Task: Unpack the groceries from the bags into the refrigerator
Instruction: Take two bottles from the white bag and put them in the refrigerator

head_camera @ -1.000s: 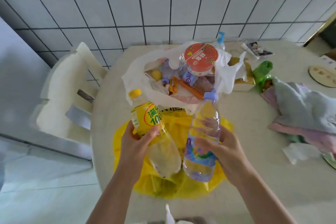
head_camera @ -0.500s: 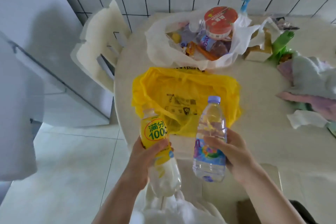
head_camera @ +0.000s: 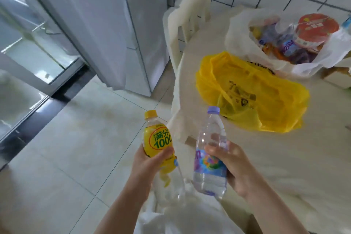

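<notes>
Bright, soft daylight; smearing with motion blur left of the left hand (head_camera: 150, 165); bending at wide-angle edges.

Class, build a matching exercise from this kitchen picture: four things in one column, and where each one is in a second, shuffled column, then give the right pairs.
Things
1. yellow-label bottle
2. purple-cap water bottle
3. yellow bag
4. red-lidded tub

Places
A. lying flat on the table
B. held by the right hand
C. in the white bag
D. held by the left hand

Pairs: 1-D, 2-B, 3-A, 4-C
</notes>
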### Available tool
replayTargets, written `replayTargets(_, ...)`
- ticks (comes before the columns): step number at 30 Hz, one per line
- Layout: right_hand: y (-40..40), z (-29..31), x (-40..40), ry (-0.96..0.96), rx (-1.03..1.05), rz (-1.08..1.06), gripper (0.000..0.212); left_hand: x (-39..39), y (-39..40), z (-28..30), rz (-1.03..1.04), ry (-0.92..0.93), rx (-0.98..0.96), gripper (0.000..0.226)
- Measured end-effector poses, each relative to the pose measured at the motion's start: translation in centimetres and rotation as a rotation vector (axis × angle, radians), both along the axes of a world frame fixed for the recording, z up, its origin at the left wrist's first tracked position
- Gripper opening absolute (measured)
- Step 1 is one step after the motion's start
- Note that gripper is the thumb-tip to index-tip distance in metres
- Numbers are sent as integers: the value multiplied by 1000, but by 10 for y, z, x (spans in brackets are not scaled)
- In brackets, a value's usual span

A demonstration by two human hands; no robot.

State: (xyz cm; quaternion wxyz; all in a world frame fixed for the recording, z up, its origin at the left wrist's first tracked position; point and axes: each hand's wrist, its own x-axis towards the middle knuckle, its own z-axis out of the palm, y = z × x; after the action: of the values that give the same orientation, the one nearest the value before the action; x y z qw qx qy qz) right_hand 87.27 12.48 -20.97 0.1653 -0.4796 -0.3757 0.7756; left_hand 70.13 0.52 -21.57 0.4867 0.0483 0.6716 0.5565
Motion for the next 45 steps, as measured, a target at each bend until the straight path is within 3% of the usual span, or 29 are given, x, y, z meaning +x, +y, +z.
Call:
replayTargets(5,-40,-7,-78,-74,57,226,67,-58,-67,-4,169,40,-55,70)
replayTargets(8,-74,-15,-136,-105,84,325,79,-101,-118,-7,265,56,-86,57)
replayTargets(11,-116,-19,-194,-94,12,411,75,-145,-169,-11,358,56,-113,46)
replayTargets(14,-160,-15,-249,-60,-55,488,71,-185,-216,-11,451,68,-144,48)
replayTargets(21,-205,-11,-349,-86,6,541,76,-264,-277,-14,543,120,-217,48)
replayTargets(29,-184,-21,-448,-89,88,502,59,-363,-246,-11,539,171,-197,52)
replayTargets(37,-125,-22,-574,-118,181,605,82,-480,-183,0,523,183,-156,50)
replayTargets(45,-67,-5,-670,-126,313,538,77,-588,-120,7,490,208,-106,47)
